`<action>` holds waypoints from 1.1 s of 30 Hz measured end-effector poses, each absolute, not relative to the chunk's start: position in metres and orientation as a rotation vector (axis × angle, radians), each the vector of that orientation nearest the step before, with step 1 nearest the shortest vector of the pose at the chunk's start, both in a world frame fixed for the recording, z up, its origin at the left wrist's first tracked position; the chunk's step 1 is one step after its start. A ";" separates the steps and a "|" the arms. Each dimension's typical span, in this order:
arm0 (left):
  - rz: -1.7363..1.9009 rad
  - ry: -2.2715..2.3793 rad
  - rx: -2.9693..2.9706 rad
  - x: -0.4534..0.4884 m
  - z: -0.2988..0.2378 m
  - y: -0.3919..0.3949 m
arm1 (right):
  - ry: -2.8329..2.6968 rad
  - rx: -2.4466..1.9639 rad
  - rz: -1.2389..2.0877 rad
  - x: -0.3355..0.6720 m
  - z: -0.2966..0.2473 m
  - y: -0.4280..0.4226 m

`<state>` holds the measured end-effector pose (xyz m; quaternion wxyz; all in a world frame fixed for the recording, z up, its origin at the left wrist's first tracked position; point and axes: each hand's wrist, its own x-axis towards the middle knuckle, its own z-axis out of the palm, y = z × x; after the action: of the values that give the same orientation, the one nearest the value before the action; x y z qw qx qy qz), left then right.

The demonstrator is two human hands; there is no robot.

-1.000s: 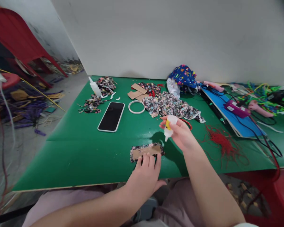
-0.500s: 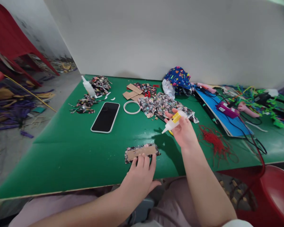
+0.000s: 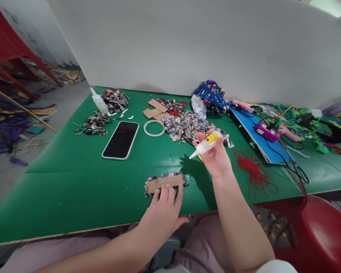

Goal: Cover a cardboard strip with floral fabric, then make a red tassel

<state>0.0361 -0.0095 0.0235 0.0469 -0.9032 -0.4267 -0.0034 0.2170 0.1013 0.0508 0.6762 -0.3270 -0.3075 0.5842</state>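
Observation:
My right hand (image 3: 214,155) is raised above the green table (image 3: 82,178), palm up, with its fingers curled round a small white glue bottle (image 3: 206,142) with a yellow label, nozzle pointing left. My left hand (image 3: 161,212) lies flat at the table's near edge, its fingertips pressing on the near side of a patterned fabric piece (image 3: 165,183) that has a brown cardboard strip on top.
A phone (image 3: 121,139) lies face up left of a white ring (image 3: 154,128). Fabric scraps (image 3: 193,125), cardboard pieces (image 3: 153,109) and another white bottle (image 3: 98,101) sit farther back. Red thread (image 3: 251,170), a blue board (image 3: 258,136) and cabled tools lie to the right. A red chair (image 3: 326,231) stands at the right.
My right hand has turned the glue bottle from nozzle-down over the fabric to lying sideways in my raised palm. My left hand stays on the fabric piece. The view has shifted.

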 end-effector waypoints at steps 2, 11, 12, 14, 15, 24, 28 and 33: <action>-0.018 -1.301 -2.756 0.036 0.023 -0.009 | -0.636 -0.703 1.350 0.217 0.053 0.101; 0.002 -1.321 -2.756 0.037 0.022 -0.010 | -0.408 -0.594 1.457 0.218 0.058 0.100; 0.009 -1.325 -2.760 0.037 0.022 -0.011 | -0.431 -0.597 1.444 0.218 0.058 0.100; 0.023 -1.334 -2.765 0.036 0.023 -0.011 | -0.483 -0.603 1.417 0.217 0.057 0.100; 0.028 -1.336 -2.765 0.036 0.023 -0.011 | -0.510 -0.612 1.404 0.216 0.058 0.100; 0.013 -1.328 -2.758 0.037 0.025 -0.009 | -0.670 -0.677 1.351 0.211 0.067 0.097; 0.008 -1.321 -2.757 0.037 0.025 -0.010 | -0.638 -0.616 1.445 0.209 0.067 0.096; 0.019 -1.339 -2.774 0.037 0.025 -0.010 | -0.688 -0.655 1.424 0.210 0.064 0.095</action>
<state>0.0365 -0.0097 0.0245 0.0307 -0.9000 -0.4347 0.0061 0.2102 0.0951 0.0640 0.6556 -0.2889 -0.3033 0.6283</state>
